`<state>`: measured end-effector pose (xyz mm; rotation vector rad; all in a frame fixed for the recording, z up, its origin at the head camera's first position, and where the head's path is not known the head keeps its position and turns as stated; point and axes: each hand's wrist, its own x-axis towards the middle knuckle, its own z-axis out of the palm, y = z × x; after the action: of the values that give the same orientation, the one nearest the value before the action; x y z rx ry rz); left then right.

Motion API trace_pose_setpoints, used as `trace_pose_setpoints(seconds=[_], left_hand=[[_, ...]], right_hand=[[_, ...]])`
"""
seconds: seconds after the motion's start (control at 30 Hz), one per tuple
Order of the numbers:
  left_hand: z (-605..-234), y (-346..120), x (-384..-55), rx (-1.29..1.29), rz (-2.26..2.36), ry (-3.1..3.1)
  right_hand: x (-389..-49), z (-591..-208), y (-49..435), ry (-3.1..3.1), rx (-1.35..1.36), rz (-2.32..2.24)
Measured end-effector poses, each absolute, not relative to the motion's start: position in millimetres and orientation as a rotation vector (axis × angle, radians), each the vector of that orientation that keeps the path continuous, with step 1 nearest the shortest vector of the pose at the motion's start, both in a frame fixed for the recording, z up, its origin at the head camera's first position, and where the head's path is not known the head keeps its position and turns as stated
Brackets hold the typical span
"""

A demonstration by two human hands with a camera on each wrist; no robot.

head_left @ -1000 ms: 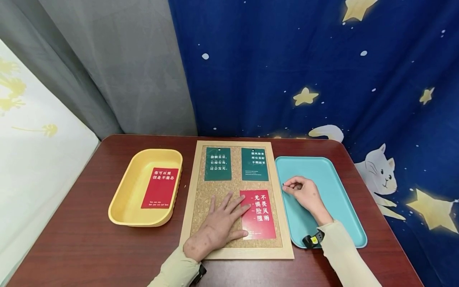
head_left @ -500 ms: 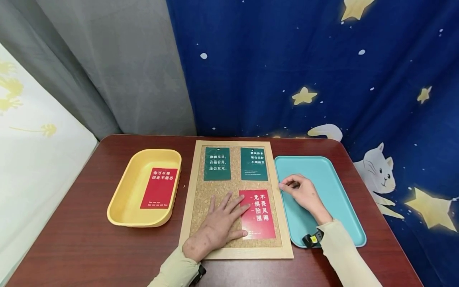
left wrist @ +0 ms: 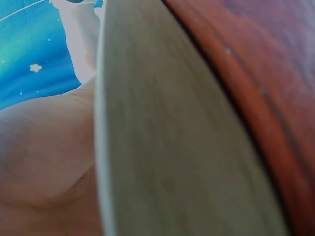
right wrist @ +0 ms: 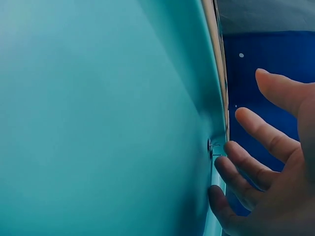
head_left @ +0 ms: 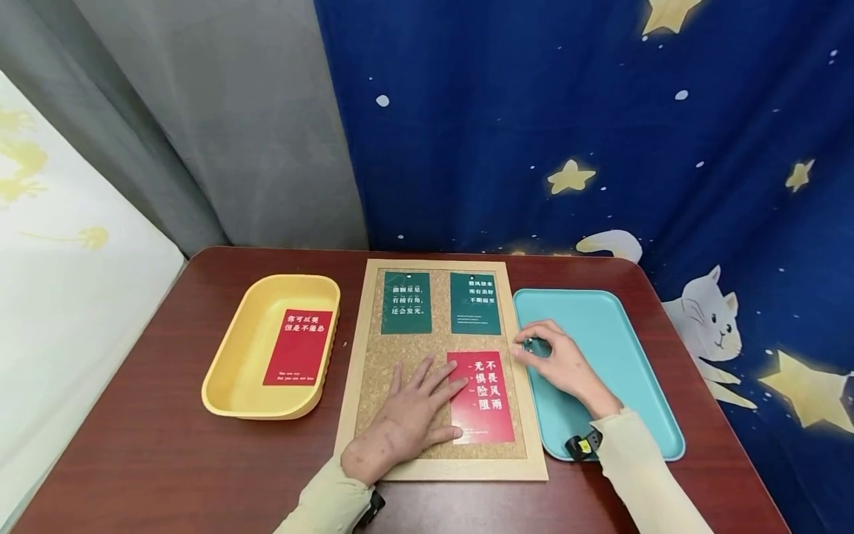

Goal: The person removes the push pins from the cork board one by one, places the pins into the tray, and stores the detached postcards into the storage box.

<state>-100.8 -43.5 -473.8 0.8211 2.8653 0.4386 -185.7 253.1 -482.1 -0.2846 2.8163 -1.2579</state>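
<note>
My left hand (head_left: 403, 423) lies flat with fingers spread on a wood-framed cork board (head_left: 400, 347), its fingertips and thumb on the left side of a red card (head_left: 495, 419). Over the left edge of a light blue tray (head_left: 603, 415) is my right hand (head_left: 560, 362), thumb and index finger apart. In the right wrist view the fingers of this hand (right wrist: 268, 162) are loosely spread and hold nothing visible. A few small pins (right wrist: 210, 147) lie by the tray's side, close to the fingertips. The left wrist view shows the palm (left wrist: 44, 147) against the board's wooden frame (left wrist: 167, 128).
Two green cards, one on the left (head_left: 406, 304) and one on the right (head_left: 475, 304), are fixed at the board's top with pins. A yellow bin (head_left: 233, 356) with another red card (head_left: 297, 348) stands left on the brown table (head_left: 147, 445). Curtains (head_left: 467, 148) hang behind.
My right thumb and index finger, pinched together before, have parted over the tray's left edge, and the hand has shifted slightly left. The left hand stays in place on the board.
</note>
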Motion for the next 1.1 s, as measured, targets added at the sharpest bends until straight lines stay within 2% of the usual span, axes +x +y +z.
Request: trace_pose_setpoints(seconds=[0.63,1.1], left_hand=[[-475.1,-43.6,-101.2,0.827,0.47,2.87],[-476.4,-43.7,-100.3,0.825,0.454,2.874]], right_hand=[[-186.3,-482.4,254.6,2.849,-0.618,-0.942],[-183.7,-479.0,253.4,2.822,-0.624,-0.851]])
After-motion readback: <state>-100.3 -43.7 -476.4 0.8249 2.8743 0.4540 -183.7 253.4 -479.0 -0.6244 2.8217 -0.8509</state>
